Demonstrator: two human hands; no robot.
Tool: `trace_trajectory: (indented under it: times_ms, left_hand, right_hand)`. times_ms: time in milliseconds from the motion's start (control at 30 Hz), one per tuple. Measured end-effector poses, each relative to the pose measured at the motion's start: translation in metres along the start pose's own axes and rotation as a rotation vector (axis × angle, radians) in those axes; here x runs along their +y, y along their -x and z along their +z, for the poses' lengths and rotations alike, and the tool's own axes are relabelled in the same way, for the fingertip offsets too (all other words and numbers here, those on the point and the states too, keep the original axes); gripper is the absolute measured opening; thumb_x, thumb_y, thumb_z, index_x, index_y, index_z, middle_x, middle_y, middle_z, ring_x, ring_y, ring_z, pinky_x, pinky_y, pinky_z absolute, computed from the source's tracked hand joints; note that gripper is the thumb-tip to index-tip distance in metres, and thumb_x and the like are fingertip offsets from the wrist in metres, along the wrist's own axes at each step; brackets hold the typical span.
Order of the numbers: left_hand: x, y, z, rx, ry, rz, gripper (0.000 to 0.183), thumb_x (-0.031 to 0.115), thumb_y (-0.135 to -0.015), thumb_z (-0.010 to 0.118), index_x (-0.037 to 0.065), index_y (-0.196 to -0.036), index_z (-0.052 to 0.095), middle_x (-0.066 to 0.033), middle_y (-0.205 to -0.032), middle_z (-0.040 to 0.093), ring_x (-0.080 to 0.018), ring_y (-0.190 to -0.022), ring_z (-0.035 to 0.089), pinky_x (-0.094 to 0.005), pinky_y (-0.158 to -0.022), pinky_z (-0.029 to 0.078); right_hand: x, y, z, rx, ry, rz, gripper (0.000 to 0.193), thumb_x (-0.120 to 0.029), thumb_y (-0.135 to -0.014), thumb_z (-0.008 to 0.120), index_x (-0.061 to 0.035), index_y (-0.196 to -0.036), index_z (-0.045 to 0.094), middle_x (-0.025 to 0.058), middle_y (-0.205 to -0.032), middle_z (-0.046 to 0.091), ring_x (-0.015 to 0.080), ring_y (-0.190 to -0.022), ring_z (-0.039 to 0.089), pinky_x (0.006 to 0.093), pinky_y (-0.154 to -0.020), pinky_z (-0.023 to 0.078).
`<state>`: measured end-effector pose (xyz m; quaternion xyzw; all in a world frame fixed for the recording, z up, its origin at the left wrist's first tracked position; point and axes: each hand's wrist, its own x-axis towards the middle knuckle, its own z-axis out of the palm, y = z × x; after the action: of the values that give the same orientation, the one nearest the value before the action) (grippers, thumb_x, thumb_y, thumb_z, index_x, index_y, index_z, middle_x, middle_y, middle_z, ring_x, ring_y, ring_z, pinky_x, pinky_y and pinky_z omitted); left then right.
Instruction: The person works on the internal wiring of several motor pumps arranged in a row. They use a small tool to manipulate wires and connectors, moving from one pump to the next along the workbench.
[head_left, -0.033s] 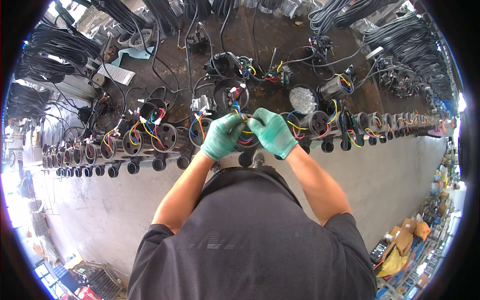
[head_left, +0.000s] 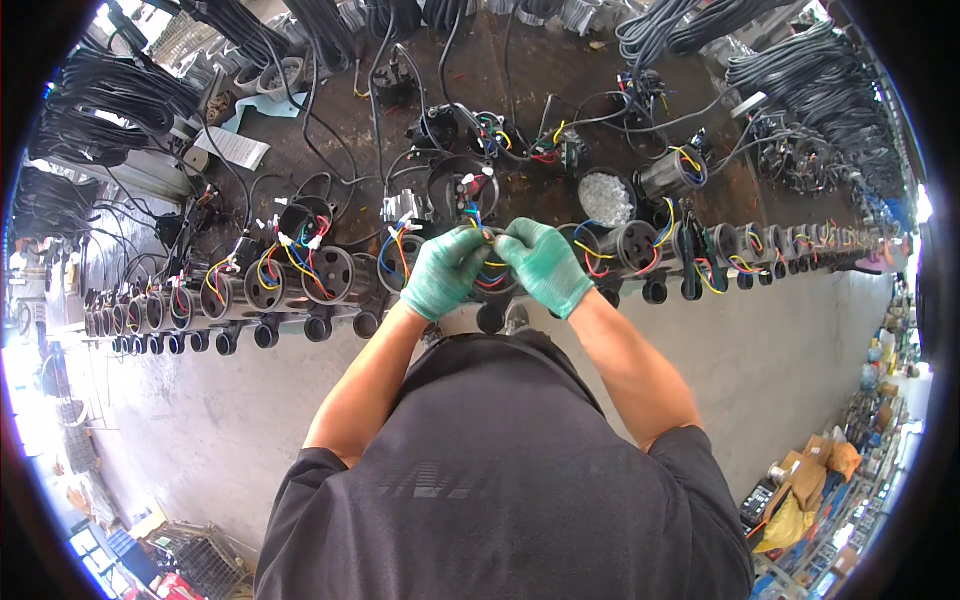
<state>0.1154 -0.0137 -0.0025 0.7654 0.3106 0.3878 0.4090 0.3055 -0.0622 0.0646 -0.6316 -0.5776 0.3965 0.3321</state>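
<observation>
My left hand [head_left: 443,272], in a green glove, is closed in a pinch at the table's near edge. Opposite it, my right hand [head_left: 546,264], gloved the same way, pinches close to the left fingertips. Thin coloured wires [head_left: 474,212] run to the fingers from a dark round housing [head_left: 462,182] just beyond them. Exactly where each fingertip grips the wires is covered by the gloves. Beneath the hands, a cylindrical motor housing [head_left: 492,284] shows red, blue and yellow leads. A similar open cylinder [head_left: 330,274] with wires stands left of my left hand.
Along the table's front edge runs a long row of dark cylinders [head_left: 637,246] with loose wires. A bowl of clear small caps [head_left: 606,198] is beyond my right hand. Coiled black cables [head_left: 120,95] and a paper sheet [head_left: 232,147] lie farther back. Cartons [head_left: 806,470] stand at lower right.
</observation>
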Motion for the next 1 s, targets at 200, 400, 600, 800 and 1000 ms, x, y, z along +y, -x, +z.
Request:
trace_trajectory:
  times_ms: [200,400,600,800,1000]
  left_hand:
    - [0.003,-0.001,-0.006,-0.041,0.140,-0.126,0.024,-0.003,-0.099,0.065,-0.002,-0.123,0.070,-0.0105,-0.106,0.076,-0.0167,-0.093,0.072,-0.0315,-0.083,0.058]
    - [0.004,-0.001,-0.008,-0.045,0.221,-0.167,0.022,0.000,-0.101,0.064,-0.003,-0.122,0.069,-0.0087,-0.107,0.076,-0.0130,-0.095,0.069,-0.0293,-0.086,0.056]
    - [0.001,-0.002,-0.006,-0.062,0.165,-0.157,0.021,-0.001,-0.101,0.064,-0.002,-0.121,0.070,-0.0085,-0.107,0.075,-0.0123,-0.096,0.068,-0.0295,-0.086,0.056]
    - [0.005,-0.003,-0.008,-0.056,0.113,-0.171,0.022,-0.002,-0.100,0.063,-0.001,-0.121,0.071,-0.0095,-0.106,0.075,-0.0129,-0.095,0.068,-0.0294,-0.086,0.056]
    - [0.005,-0.003,-0.008,-0.062,0.082,-0.210,0.019,0.002,-0.101,0.064,-0.001,-0.118,0.070,-0.0107,-0.102,0.076,-0.0152,-0.091,0.071,-0.0303,-0.084,0.057]
  right_hand:
    - [0.016,0.001,0.000,-0.028,-0.396,0.133,0.015,-0.017,-0.104,0.064,-0.0027,-0.105,0.069,0.0047,-0.082,0.068,0.0135,-0.071,0.064,0.0291,-0.062,0.050]
    - [0.004,-0.002,-0.010,0.153,0.394,-0.611,0.019,-0.010,-0.089,0.073,-0.0071,-0.108,0.071,0.0117,-0.099,0.067,0.0364,-0.090,0.069,0.0454,-0.072,0.056]
    - [0.012,-0.006,-0.004,0.139,0.339,-0.530,0.010,-0.016,-0.094,0.070,-0.0071,-0.095,0.072,0.0097,-0.082,0.070,0.0256,-0.067,0.068,0.0385,-0.059,0.055]
    - [-0.008,0.001,-0.007,-0.111,-0.618,0.416,0.018,-0.014,-0.103,0.058,-0.0022,-0.101,0.071,0.0075,-0.075,0.070,0.0160,-0.057,0.065,0.0314,-0.051,0.051]
    - [-0.008,-0.012,-0.023,0.044,0.726,-0.766,0.031,-0.011,-0.086,0.070,-0.0094,-0.117,0.071,0.0081,-0.097,0.066,0.0273,-0.091,0.068,0.0373,-0.076,0.057]
